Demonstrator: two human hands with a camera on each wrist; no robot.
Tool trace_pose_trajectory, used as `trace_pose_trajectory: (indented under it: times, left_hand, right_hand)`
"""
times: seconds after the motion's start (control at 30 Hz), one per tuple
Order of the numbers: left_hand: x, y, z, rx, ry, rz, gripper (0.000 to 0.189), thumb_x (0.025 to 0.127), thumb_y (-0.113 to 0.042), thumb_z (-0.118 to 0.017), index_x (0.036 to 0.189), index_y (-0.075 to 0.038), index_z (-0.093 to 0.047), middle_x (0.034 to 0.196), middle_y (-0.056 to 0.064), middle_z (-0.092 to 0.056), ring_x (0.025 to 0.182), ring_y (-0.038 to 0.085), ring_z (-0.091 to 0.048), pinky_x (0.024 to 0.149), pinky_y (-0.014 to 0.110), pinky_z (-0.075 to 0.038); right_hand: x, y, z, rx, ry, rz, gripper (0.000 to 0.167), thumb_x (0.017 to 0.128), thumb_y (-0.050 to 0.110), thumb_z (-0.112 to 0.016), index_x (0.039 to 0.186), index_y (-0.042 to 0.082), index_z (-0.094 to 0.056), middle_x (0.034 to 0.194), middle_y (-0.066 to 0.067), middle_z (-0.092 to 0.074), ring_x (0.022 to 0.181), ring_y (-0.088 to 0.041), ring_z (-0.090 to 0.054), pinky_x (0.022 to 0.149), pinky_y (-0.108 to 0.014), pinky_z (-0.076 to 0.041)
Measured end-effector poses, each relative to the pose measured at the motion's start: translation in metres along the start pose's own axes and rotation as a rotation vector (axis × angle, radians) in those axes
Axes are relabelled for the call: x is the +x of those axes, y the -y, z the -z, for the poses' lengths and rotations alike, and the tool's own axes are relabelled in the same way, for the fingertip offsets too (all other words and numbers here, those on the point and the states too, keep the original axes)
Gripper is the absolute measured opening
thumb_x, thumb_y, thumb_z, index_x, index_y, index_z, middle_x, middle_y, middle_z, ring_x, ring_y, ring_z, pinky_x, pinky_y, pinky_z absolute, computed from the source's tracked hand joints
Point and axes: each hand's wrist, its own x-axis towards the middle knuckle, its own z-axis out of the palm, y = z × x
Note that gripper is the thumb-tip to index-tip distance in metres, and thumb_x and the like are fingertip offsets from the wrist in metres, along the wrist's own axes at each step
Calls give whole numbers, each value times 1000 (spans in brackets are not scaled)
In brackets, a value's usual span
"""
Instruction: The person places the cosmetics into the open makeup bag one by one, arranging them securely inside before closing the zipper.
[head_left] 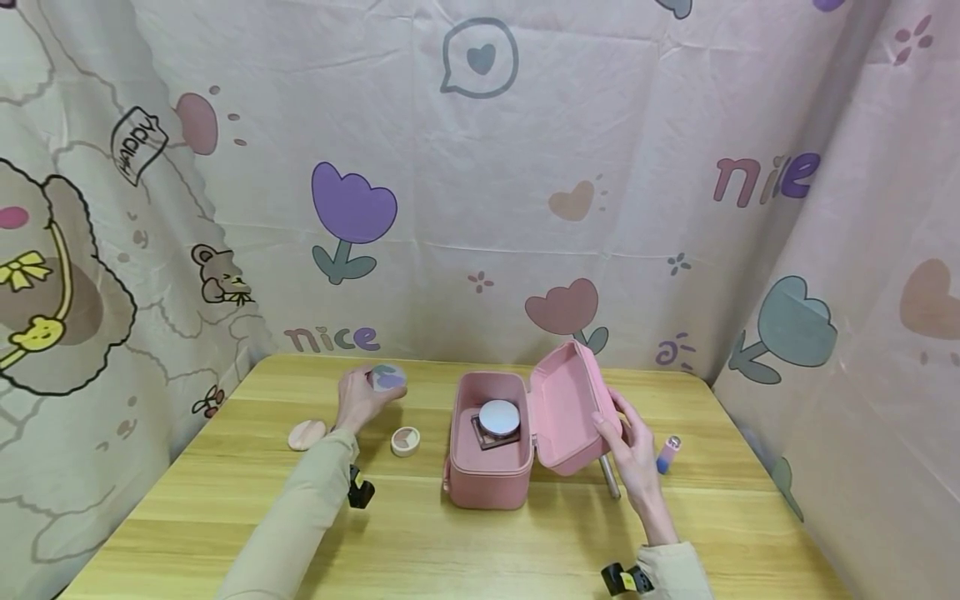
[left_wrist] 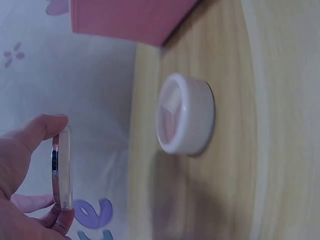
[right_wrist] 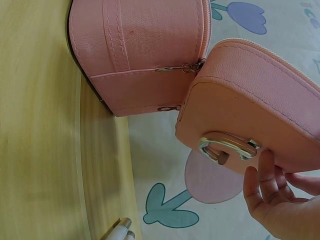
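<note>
My left hand [head_left: 356,400] pinches a thin round compact [head_left: 387,377] by its edge, above the table. The left wrist view shows the compact edge-on, with a shiny clasp on its rim and the thumb and fingers [left_wrist: 47,125] at opposite sides. My right hand [head_left: 633,446] grips the far-right edge of the raised lid [head_left: 564,408] of a pink makeup case [head_left: 489,490]. In the right wrist view the fingers [right_wrist: 267,185] lie against the lid beside its gold-coloured handle ring [right_wrist: 227,145]. Inside the case, a white round compact [head_left: 498,417] lies over a dark square palette [head_left: 486,438].
On the table [head_left: 405,550], a small round three-colour pan [head_left: 405,442] stands left of the case. A pale pink puff [head_left: 307,434] lies by the left forearm. Right of the case are a silver tube [head_left: 610,477] and a pink-blue stick [head_left: 668,454]. Patterned curtains hang behind.
</note>
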Motion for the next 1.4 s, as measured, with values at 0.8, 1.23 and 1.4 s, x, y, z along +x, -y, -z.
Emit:
trace_pose_trajectory:
  times: [0.8,1.23,1.4]
  left_hand:
    - [-16,-73,-18,-20,162,-214,75,72,-25,-88,131,11,-58,129,30,-61,118,43,-56,104,56,-48]
    - [-23,-93,-32,0,282,-239,81,73,-29,-89,136,9,-55,135,27,-59,124,40,-55,109,54,-46]
    - [-23,-98,-40,11,309,-260,82,71,-30,-90,135,8,-56,133,26,-61,123,39,-56,109,52,-46]
  right_hand:
    - [-1,-1,0,1,1,10,50,99,7,-55,147,0,-46,125,-1,-52,98,-1,-66,75,-19,-59]
    - [0,1,0,4,9,-5,51,99,8,-55,148,0,-44,128,-2,-51,99,1,-65,76,-19,-59]
    - [0,0,0,2,7,0,50,99,7,-55,148,0,-45,127,-2,-51,98,0,-65,76,-19,-59]
